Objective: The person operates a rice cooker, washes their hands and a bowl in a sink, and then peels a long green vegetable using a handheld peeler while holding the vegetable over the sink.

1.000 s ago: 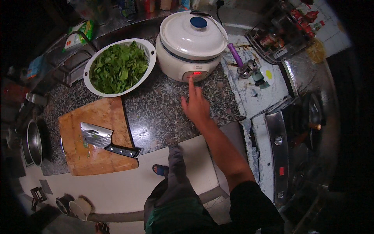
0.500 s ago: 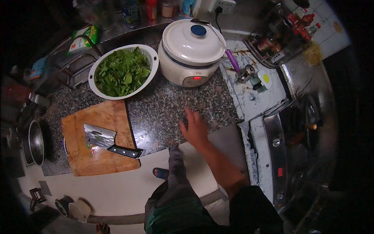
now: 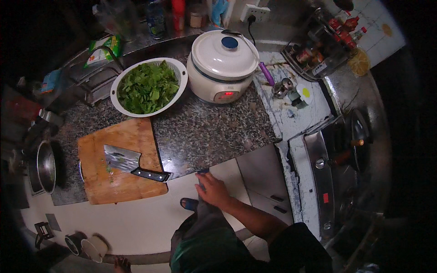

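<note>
My right hand is just off the counter's front edge, above my trouser leg. Its fingers are loosely spread and hold nothing. At the lower edge, what looks like the fingers of my left hand shows dimly; their pose is unclear. Left of my right hand, a cleaver lies on the wooden cutting board, its black handle pointing toward that hand. Behind the board stands a white colander full of green leafy vegetables. Beside it is a lidded white electric cooker with a lit red display.
A purple-handled utensil leans along the cooker's right side. Farther right are a gas stove and a rack of bottles. A metal basin stands at the far left. Buckets are on the floor below.
My right hand has drawn back from over the counter toward me and slightly left, to the front edge. The view has shifted a little; the cleaver, board, colander and cooker stay put.
</note>
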The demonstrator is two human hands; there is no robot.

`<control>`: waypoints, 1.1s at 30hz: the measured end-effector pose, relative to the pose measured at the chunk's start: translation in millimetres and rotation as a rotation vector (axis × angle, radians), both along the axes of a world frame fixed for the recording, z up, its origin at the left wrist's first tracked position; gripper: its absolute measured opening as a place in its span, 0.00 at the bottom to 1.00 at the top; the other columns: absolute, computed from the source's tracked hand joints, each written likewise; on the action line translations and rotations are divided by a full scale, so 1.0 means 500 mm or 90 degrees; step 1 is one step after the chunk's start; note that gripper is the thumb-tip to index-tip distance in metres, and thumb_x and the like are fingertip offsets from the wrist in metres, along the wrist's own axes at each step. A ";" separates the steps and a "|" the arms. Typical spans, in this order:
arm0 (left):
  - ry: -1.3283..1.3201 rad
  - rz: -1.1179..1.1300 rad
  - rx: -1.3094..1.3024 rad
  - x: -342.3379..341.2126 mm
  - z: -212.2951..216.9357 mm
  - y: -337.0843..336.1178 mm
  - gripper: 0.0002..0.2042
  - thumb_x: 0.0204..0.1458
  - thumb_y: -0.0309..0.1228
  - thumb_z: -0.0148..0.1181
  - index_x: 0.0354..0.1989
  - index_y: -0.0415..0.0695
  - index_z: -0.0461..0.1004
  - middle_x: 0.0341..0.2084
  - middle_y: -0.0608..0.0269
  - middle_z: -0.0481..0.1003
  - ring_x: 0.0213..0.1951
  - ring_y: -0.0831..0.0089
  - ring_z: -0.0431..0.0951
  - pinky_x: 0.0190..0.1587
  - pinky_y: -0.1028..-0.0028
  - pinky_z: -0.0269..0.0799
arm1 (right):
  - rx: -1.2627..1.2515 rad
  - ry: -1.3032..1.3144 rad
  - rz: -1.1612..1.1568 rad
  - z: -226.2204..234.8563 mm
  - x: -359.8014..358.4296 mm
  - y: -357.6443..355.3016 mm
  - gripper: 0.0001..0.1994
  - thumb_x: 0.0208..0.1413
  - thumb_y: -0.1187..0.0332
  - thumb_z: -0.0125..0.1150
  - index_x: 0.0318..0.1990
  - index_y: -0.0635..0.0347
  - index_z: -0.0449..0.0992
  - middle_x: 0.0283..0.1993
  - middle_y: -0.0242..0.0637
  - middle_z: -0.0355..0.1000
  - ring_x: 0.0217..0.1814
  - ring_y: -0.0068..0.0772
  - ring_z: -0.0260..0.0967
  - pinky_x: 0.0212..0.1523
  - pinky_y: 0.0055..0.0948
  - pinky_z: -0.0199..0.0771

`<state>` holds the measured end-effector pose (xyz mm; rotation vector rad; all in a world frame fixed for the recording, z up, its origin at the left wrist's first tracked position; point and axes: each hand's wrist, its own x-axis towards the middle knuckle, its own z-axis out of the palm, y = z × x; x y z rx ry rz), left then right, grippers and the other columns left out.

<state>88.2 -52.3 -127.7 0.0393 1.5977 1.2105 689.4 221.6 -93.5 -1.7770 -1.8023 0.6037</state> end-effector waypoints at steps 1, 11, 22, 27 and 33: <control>-0.002 0.006 0.002 0.000 0.000 0.002 0.16 0.56 0.40 0.45 0.48 0.45 0.63 0.48 0.51 0.67 0.38 0.60 0.68 0.37 0.61 0.65 | -0.023 0.014 0.022 -0.006 -0.011 -0.018 0.17 0.49 0.65 0.57 0.47 0.56 0.69 0.35 0.41 0.66 0.33 0.45 0.68 0.33 0.37 0.70; -0.221 0.372 0.097 0.039 0.009 0.090 0.25 0.54 0.41 0.48 0.59 0.44 0.56 0.52 0.53 0.62 0.52 0.59 0.63 0.50 0.63 0.62 | -0.089 0.119 0.203 0.055 -0.111 -0.081 0.15 0.51 0.65 0.55 0.45 0.59 0.71 0.35 0.41 0.67 0.36 0.41 0.68 0.35 0.34 0.69; -0.102 -0.020 0.394 0.612 0.317 0.702 0.18 0.55 0.43 0.48 0.48 0.44 0.65 0.40 0.63 0.70 0.44 0.70 0.69 0.50 0.70 0.64 | -0.597 0.747 0.261 0.218 -0.274 0.097 0.26 0.55 0.63 0.55 0.58 0.60 0.54 0.37 0.33 0.65 0.30 0.23 0.64 0.26 0.20 0.66; -0.031 -0.017 0.456 0.761 0.424 0.845 0.19 0.57 0.40 0.45 0.52 0.39 0.61 0.44 0.57 0.68 0.49 0.69 0.66 0.54 0.70 0.60 | -0.294 0.782 0.113 0.269 -0.253 0.221 0.12 0.58 0.65 0.50 0.47 0.61 0.66 0.33 0.30 0.66 0.31 0.19 0.63 0.27 0.20 0.66; 0.230 -0.298 0.563 0.827 0.496 0.894 0.17 0.54 0.27 0.48 0.52 0.38 0.62 0.45 0.59 0.69 0.48 0.71 0.67 0.52 0.72 0.61 | 0.027 0.601 0.015 0.333 -0.102 0.482 0.09 0.56 0.64 0.53 0.35 0.62 0.68 0.27 0.30 0.66 0.28 0.22 0.62 0.28 0.21 0.63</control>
